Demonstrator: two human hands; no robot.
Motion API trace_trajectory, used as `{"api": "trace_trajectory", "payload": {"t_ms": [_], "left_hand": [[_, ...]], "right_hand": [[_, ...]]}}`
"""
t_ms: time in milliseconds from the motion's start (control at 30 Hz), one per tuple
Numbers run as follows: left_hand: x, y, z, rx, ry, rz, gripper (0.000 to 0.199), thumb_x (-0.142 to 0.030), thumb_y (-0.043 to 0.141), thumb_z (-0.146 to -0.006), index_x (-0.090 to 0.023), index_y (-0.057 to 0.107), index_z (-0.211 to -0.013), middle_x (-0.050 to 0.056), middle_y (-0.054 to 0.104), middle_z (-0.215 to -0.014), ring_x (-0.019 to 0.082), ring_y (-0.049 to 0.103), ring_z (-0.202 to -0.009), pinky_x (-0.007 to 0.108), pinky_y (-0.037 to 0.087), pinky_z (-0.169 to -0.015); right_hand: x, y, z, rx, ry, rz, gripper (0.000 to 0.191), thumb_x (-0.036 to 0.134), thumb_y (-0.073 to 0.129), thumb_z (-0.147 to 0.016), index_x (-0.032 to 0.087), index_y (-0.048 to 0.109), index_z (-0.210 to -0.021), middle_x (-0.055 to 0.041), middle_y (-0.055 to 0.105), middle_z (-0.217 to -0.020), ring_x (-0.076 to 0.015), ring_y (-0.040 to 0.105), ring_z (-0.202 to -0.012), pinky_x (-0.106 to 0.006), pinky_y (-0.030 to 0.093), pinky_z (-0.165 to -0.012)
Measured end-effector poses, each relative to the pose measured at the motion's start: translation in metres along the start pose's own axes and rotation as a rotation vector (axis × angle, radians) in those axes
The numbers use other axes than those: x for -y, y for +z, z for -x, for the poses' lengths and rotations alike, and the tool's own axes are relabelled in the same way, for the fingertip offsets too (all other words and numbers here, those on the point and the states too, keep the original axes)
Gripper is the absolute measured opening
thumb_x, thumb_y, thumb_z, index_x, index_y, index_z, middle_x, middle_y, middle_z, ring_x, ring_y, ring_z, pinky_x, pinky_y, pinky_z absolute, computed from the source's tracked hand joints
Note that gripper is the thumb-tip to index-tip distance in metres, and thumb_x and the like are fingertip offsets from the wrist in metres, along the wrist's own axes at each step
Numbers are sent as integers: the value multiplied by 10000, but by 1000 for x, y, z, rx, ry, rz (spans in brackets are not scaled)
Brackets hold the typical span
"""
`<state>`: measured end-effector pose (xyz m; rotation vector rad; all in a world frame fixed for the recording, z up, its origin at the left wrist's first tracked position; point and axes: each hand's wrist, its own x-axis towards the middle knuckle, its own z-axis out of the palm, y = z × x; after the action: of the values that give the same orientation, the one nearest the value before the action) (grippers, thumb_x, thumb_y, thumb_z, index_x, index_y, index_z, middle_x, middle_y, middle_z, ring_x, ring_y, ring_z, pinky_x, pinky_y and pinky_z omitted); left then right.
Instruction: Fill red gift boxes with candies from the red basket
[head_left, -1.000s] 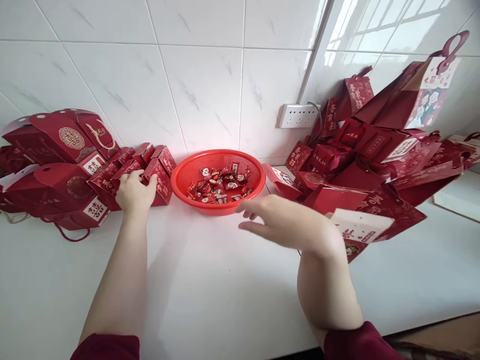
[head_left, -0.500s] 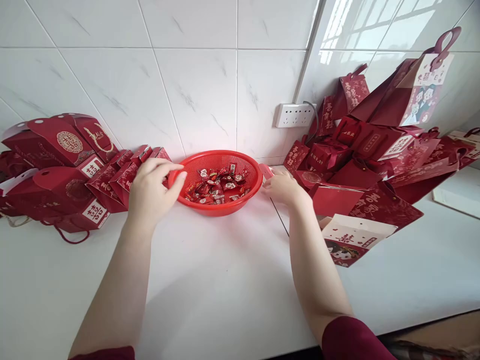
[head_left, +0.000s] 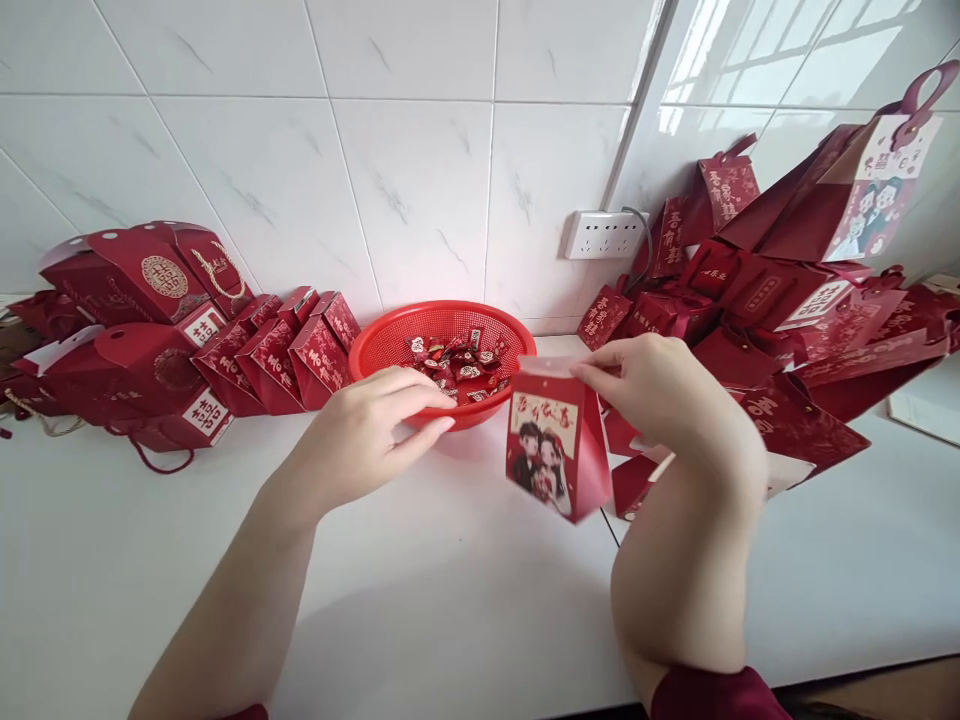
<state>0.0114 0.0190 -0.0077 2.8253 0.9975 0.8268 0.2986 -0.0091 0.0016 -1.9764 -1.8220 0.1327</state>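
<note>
A red gift box with a printed couple on its front hangs from my right hand, whose fingers pinch its top edge. It is held above the white counter, just right of the red plastic basket. Wrapped candies lie in that basket. My left hand is in front of the basket's near left rim, fingers stretched and thumb apart, with nothing in its grasp. Its fingertips overlap the rim in view; whether they touch it I cannot tell.
Red gift boxes stand piled on the left against the tiled wall. More red boxes and bags crowd the right side. A power strip sits on the wall behind. The white counter spreads in front.
My right hand has lifted the red gift box from right of the basket and brought it nearer. My left hand has moved from the basket's left rim to its front. The view has shifted slightly.
</note>
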Motion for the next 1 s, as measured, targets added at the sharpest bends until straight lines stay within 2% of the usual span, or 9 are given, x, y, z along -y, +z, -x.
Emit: {"api": "trace_trajectory", "payload": {"t_ms": [133, 300, 400, 467, 533, 633, 733, 867, 1000], "left_hand": [[-19, 4, 3, 131, 90, 71, 325, -391, 613, -917, -246, 632, -1208, 33, 646, -1218, 190, 609, -1097, 303, 482, -949], [-27, 6, 8, 216, 6, -30, 381, -383, 639, -895, -243, 592, -1246, 24, 691, -1149, 209, 651, -986, 330, 498, -851], [-24, 4, 13, 331, -91, -45, 180, -251, 575, -920, -263, 676, -1068, -20, 728, -990, 176, 672, -815, 280, 489, -694], [-24, 2, 18, 432, -73, -19, 218, -210, 513, -944, -287, 717, -956, -43, 737, -961, 163, 676, -770, 266, 480, -662], [-26, 1, 25, 473, -34, 26, 292, -212, 462, -976, -331, 726, -1014, -64, 729, -1091, 163, 692, -859, 259, 498, -711], [-34, -1, 38, 456, 3, 50, 353, -218, 431, -1002, -404, 658, -1200, -103, 656, -1284, 162, 657, -1086, 261, 502, -880], [-45, -1, 49, 439, 34, -43, 357, -255, 557, -952, -393, 610, -1277, -56, 651, -1296, 210, 619, -1160, 355, 469, -996], [-59, 3, 57, 453, 135, -86, 626, -415, 799, -740, -276, 586, -1312, 58, 654, -1279, 306, 603, -1163, 452, 473, -998], [-62, 3, 63, 438, 109, -6, 621, -371, 796, -743, -300, 565, -1315, 45, 673, -1227, 278, 633, -1119, 400, 512, -937]], "right_hand": [[19, -7, 16, 275, -340, -247, 229, 276, 565, -893, 296, 789, -935, 18, 764, -891, -194, 676, -780, -317, 522, -701], [44, 11, 13, 268, -525, -427, 298, 138, 538, -876, 268, 778, -996, 30, 762, -1005, -162, 676, -898, -274, 514, -816], [47, 27, 6, 315, -565, -309, 316, 65, 501, -837, 225, 769, -886, 14, 754, -889, -140, 650, -798, -263, 485, -764], [45, 35, 3, 394, -569, -202, 319, 31, 482, -803, 208, 748, -808, 6, 727, -795, -130, 609, -703, -258, 453, -684], [44, 38, 3, 438, -575, -149, 323, 21, 470, -793, 201, 738, -793, -4, 710, -773, -126, 579, -671, -256, 419, -646], [50, 34, 9, 460, -642, -153, 307, 62, 454, -854, 188, 728, -798, -20, 698, -773, -123, 560, -667, -257, 393, -646], [63, 30, 19, 502, -683, -127, 330, 154, 444, -926, 176, 685, -703, -15, 643, -643, -113, 505, -565, -260, 354, -578], [81, 38, 36, 410, -704, 104, 348, 256, 517, -921, 176, 633, -602, -32, 572, -526, -139, 465, -469, -290, 278, -480], [87, 48, 44, 345, -696, 301, 181, 110, 587, -806, 180, 663, -657, -53, 588, -541, -182, 528, -478, -297, 288, -466]]}}
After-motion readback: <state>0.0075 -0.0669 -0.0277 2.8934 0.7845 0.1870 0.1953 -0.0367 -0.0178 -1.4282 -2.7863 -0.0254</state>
